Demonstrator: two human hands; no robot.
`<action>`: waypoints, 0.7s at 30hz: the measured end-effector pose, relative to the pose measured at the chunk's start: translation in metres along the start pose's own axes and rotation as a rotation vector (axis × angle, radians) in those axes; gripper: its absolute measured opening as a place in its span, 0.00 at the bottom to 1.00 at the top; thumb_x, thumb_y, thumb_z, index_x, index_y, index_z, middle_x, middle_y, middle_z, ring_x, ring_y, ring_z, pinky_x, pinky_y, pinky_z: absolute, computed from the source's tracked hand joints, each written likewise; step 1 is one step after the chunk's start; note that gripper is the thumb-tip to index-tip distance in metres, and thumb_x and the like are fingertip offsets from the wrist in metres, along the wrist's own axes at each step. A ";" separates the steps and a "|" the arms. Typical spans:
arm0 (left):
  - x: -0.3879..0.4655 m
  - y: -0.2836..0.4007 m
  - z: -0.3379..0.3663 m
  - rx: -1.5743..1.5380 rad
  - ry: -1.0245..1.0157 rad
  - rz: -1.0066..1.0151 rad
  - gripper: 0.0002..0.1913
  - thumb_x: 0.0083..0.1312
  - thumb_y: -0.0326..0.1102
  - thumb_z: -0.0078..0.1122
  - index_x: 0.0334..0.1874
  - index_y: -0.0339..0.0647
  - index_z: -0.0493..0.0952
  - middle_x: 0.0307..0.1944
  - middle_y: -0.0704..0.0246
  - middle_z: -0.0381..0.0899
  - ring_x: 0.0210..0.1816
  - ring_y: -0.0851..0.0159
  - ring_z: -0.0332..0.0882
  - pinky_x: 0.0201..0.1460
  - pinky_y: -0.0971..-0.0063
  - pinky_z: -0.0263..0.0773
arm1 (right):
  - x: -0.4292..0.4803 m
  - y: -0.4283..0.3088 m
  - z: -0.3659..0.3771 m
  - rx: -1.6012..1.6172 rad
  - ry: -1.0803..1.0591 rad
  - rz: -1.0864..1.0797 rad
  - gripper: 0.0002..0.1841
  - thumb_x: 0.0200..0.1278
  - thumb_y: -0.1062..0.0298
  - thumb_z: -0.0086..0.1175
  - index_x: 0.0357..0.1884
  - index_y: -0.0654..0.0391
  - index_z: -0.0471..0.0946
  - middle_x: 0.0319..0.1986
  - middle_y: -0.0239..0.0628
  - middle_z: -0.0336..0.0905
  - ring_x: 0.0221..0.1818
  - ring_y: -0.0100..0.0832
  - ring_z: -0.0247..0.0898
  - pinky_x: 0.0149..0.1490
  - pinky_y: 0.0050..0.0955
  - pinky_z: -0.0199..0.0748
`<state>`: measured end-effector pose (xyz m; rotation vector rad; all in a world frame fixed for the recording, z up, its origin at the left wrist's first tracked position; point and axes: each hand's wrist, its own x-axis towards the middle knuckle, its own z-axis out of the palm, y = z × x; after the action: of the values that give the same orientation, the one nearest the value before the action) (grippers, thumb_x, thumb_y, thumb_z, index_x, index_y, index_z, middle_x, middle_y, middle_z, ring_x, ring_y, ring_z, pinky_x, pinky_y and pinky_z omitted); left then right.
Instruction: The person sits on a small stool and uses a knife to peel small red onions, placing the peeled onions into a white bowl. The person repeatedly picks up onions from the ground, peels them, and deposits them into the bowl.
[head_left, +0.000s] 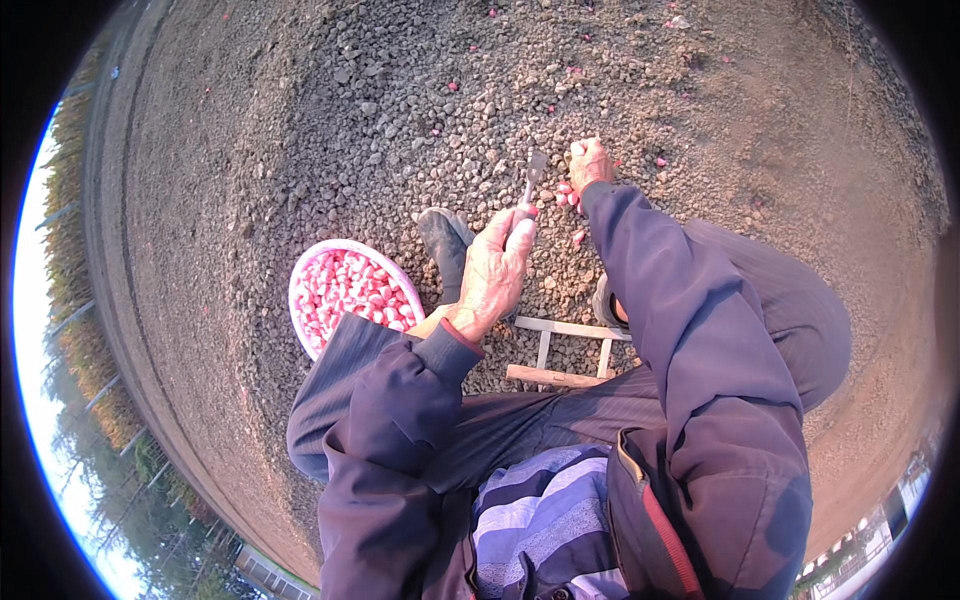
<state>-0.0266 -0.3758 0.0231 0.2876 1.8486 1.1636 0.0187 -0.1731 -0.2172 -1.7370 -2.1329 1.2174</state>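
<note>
My left hand (495, 266) grips the red handle of a small hand tool (533, 171) with a flat, narrow metal blade, which points away from me just above the soil. My right hand (590, 161) is curled into a fist at the ground, to the right of the blade. Whether anything is inside its fingers is hidden. Close below that fist lies a small cluster of pink-and-white clove-like pieces (568, 196), perhaps coated garlic cloves. By my left knee stands a pink-rimmed basin (295, 300) filled with many more such pieces.
Cloddy bare soil (390, 112) spreads all around, with scattered pink bits (453, 87). A low wooden frame (564, 375), perhaps a stool, lies between my legs. My dark boot (442, 240) rests beside the basin. Dry plants with posts (82, 330) line the field's left edge.
</note>
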 end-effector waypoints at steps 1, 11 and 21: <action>0.000 0.002 0.004 0.036 0.008 0.051 0.13 0.76 0.40 0.54 0.55 0.40 0.78 0.29 0.75 0.75 0.31 0.77 0.69 0.34 0.76 0.67 | 0.000 0.003 -0.001 0.001 0.010 0.012 0.19 0.68 0.50 0.50 0.43 0.56 0.80 0.38 0.50 0.84 0.44 0.51 0.81 0.51 0.45 0.76; -0.005 0.003 0.027 -0.018 0.065 0.000 0.14 0.76 0.39 0.54 0.56 0.39 0.77 0.31 0.74 0.78 0.32 0.76 0.71 0.37 0.76 0.69 | -0.028 -0.042 0.024 0.631 -0.141 0.036 0.16 0.68 0.54 0.58 0.39 0.60 0.79 0.26 0.37 0.80 0.29 0.31 0.76 0.36 0.35 0.73; -0.018 -0.015 0.033 -0.417 0.161 -0.010 0.16 0.78 0.40 0.51 0.62 0.43 0.74 0.22 0.81 0.67 0.17 0.83 0.59 0.16 0.86 0.54 | -0.078 -0.086 0.027 0.698 -0.525 -0.026 0.13 0.66 0.59 0.60 0.34 0.60 0.81 0.25 0.31 0.81 0.26 0.23 0.74 0.34 0.27 0.71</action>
<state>0.0133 -0.3752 0.0160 -0.0537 1.6869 1.5662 -0.0367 -0.2551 -0.1503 -1.1596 -1.5808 2.2446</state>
